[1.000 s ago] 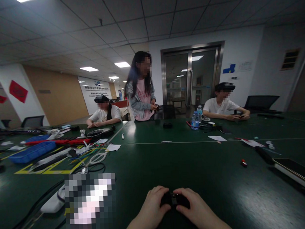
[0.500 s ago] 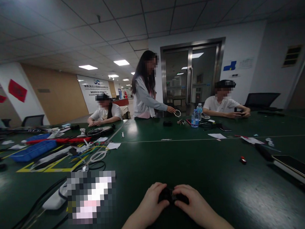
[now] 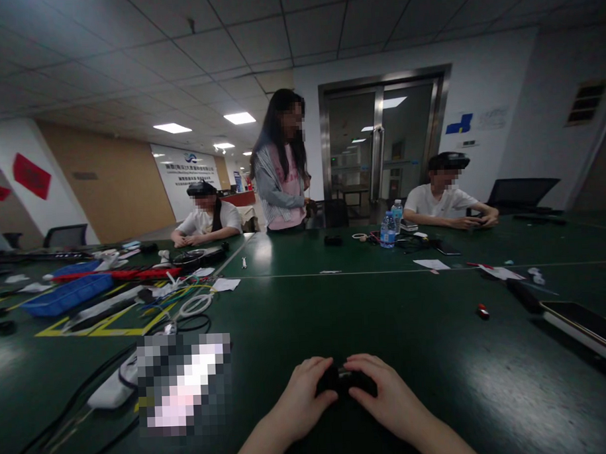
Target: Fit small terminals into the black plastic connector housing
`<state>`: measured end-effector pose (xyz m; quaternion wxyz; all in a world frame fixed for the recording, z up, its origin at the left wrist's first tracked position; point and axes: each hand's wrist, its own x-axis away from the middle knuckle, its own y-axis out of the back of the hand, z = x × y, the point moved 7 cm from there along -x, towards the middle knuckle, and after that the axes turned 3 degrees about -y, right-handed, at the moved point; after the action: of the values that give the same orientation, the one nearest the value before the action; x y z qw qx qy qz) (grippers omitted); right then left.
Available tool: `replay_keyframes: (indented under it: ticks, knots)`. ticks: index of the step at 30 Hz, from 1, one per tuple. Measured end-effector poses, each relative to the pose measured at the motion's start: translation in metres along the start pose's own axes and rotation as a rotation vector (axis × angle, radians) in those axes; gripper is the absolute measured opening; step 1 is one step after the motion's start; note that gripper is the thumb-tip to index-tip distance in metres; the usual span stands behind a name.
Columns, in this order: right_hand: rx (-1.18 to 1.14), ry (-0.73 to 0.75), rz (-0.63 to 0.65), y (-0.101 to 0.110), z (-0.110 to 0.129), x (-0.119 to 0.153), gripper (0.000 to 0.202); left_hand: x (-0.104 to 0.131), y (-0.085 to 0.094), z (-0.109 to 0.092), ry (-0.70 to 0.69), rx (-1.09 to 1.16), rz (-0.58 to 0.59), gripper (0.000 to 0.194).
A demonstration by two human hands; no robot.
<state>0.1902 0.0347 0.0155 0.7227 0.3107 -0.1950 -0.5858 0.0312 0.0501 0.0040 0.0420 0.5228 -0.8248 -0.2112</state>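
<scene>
We note a small black elongated object between both hands, well apart from the far edge of the dark green worktop. Our left hand pinches its left end, thumb against fingers; our right hand pinches its right end. Its long axis runs left to right, roughly parallel to that edge; we cannot tell which end is the front.
</scene>
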Motion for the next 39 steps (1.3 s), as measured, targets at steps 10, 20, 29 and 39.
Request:
replay_keyframes:
  ticks: [10,20,29,39]
  knots:
    - [-0.006,0.019,0.004,-0.0002,0.0040,0.0007,0.030,-0.0010,-0.0002,0.0031,-0.011,0.087,-0.036,0.040]
    - [-0.005,0.005,0.006,-0.0030,0.0000,-0.0015,0.032,-0.0033,-0.0060,-0.0029,0.001,-0.337,0.081,0.045]
    - [0.000,0.000,0.006,-0.0060,-0.0037,-0.0031,0.024,-0.0028,-0.0061,0.0012,-0.031,-0.426,0.068,0.050]
    - [-0.030,0.019,-0.004,-0.0053,-0.0022,-0.0017,0.022,-0.0023,-0.0067,-0.0024,-0.026,-0.448,0.083,0.051]
